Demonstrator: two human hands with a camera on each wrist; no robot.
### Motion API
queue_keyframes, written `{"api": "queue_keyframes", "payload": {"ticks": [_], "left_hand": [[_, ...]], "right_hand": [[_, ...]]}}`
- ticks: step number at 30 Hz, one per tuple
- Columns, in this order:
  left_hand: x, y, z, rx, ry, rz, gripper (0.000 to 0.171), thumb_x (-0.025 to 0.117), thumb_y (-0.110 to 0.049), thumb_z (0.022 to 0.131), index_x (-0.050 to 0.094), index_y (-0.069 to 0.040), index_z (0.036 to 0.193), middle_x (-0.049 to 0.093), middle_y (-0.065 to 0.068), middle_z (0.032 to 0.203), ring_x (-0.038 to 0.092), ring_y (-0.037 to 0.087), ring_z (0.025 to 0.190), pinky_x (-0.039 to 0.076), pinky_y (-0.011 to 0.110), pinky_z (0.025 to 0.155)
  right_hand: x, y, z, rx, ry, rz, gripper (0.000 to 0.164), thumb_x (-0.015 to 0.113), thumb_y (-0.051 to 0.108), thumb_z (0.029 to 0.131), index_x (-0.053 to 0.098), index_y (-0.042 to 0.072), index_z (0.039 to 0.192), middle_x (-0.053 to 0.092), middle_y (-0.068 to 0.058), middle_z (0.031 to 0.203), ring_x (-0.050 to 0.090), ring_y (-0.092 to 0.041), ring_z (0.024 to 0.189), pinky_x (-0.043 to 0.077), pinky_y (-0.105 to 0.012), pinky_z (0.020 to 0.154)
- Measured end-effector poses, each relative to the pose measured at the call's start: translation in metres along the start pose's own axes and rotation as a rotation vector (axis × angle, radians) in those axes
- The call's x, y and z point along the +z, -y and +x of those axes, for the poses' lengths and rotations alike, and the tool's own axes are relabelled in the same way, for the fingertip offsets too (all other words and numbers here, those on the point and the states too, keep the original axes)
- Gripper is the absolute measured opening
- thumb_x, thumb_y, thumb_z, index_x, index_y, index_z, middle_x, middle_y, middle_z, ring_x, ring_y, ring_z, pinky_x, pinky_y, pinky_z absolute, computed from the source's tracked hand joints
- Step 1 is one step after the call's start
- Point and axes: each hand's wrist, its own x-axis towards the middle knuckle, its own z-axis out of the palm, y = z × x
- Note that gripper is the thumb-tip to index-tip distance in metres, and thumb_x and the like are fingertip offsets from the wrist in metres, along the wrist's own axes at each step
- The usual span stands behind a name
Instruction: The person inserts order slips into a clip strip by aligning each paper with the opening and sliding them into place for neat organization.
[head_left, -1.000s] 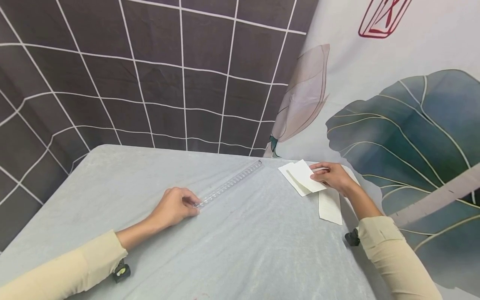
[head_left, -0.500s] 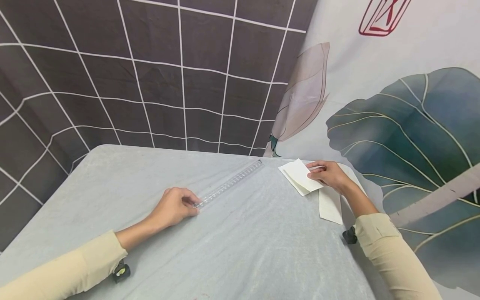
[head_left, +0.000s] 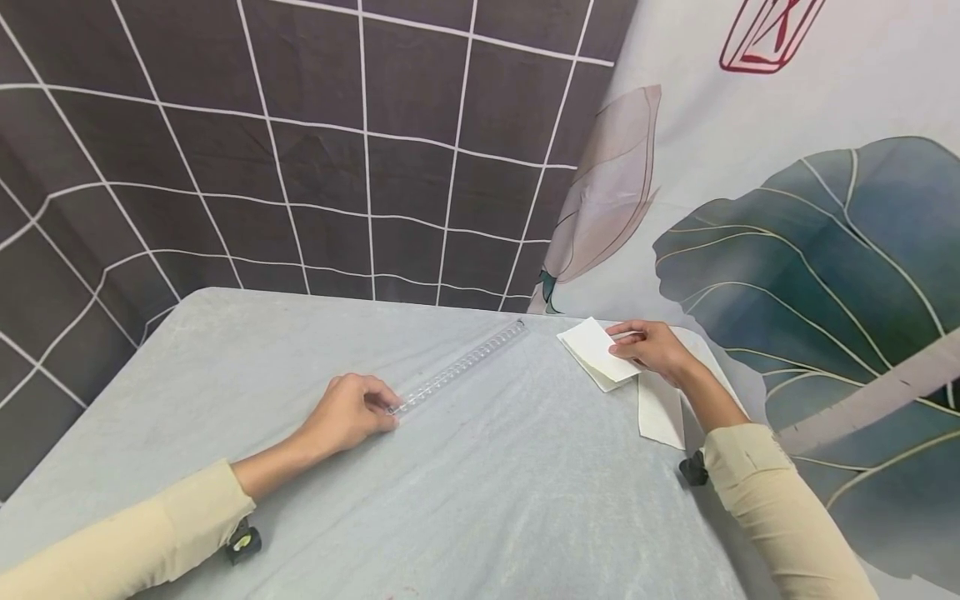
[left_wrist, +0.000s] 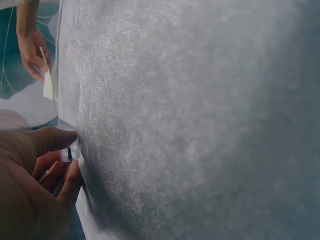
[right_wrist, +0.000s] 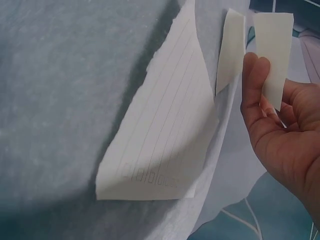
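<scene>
My left hand (head_left: 341,417) pinches the near end of a long, clear plastic strip with coil-like loops (head_left: 461,367), which slants away across the table. In the left wrist view, thumb and fingers close on its clear end (left_wrist: 70,154). My right hand (head_left: 656,348) holds a small white piece of paper (head_left: 597,350) between thumb and fingers, over another piece of paper (right_wrist: 231,52) lying near the table's back right edge. Closer to me lies a lined piece of paper (right_wrist: 155,125) with one torn edge and faint printed marks; its far end is hidden in the head view.
A pale grey cloth covers the table (head_left: 480,500). Behind it hangs a dark cloth with a white grid (head_left: 315,167); to the right, a white curtain (head_left: 720,150) with leaf patterns comes close to the table's edge.
My right hand has shifted slightly left with its paper, which now covers more of the paper beneath. The left hand and the clear strip have stayed still.
</scene>
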Motion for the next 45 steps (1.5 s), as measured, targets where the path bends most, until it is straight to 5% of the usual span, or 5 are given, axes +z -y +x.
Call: {"api": "queue_keyframes", "payload": {"ticks": [3, 14, 21, 29, 45], "left_hand": [[-0.002, -0.007, -0.001, -0.038, 0.011, 0.008, 0.020, 0.090, -0.002, 0.078, 0.087, -0.004, 0.097, 0.085, 0.006, 0.090, 0.076, 0.009, 0.078, 0.060, 0.023, 0.071], [0.014, 0.054, 0.014, -0.005, -0.001, 0.042, 0.022, 0.096, -0.017, 0.076, 0.089, -0.027, 0.094, 0.083, -0.014, 0.088, 0.076, -0.001, 0.079, 0.061, 0.022, 0.072], [0.009, 0.034, 0.010, -0.006, -0.002, 0.045, 0.020, 0.094, -0.013, 0.077, 0.089, -0.018, 0.095, 0.083, -0.008, 0.088, 0.076, 0.003, 0.078, 0.062, 0.025, 0.072], [0.017, 0.065, 0.020, -0.060, 0.023, 0.075, 0.026, 0.097, -0.017, 0.075, 0.087, -0.034, 0.092, 0.080, -0.022, 0.084, 0.079, 0.006, 0.079, 0.064, 0.028, 0.073], [0.015, 0.062, 0.019, -0.057, 0.019, 0.089, 0.026, 0.097, -0.018, 0.074, 0.086, -0.033, 0.092, 0.079, -0.023, 0.083, 0.078, 0.005, 0.079, 0.063, 0.026, 0.074]], "right_hand": [[0.002, 0.002, 0.000, -0.016, 0.006, -0.004, 0.055, 0.079, 0.015, 0.105, 0.062, -0.003, 0.154, 0.079, 0.001, 0.113, 0.062, -0.005, 0.092, 0.053, -0.022, 0.076], [0.008, 0.005, 0.003, -0.033, 0.017, 0.005, 0.054, 0.080, 0.015, 0.105, 0.063, -0.002, 0.153, 0.077, 0.002, 0.111, 0.062, -0.006, 0.090, 0.052, -0.022, 0.074], [0.009, 0.007, 0.006, -0.036, 0.019, 0.016, 0.053, 0.080, 0.012, 0.105, 0.062, -0.004, 0.152, 0.075, 0.009, 0.103, 0.061, -0.004, 0.088, 0.051, -0.021, 0.073], [0.012, 0.010, 0.006, -0.042, 0.019, 0.026, 0.052, 0.079, 0.011, 0.105, 0.063, -0.004, 0.151, 0.078, 0.003, 0.107, 0.062, -0.004, 0.087, 0.051, -0.021, 0.073], [0.020, 0.015, 0.008, -0.044, 0.040, 0.036, 0.051, 0.078, 0.011, 0.105, 0.063, -0.004, 0.152, 0.076, 0.005, 0.106, 0.066, -0.004, 0.092, 0.055, -0.019, 0.078]]}}
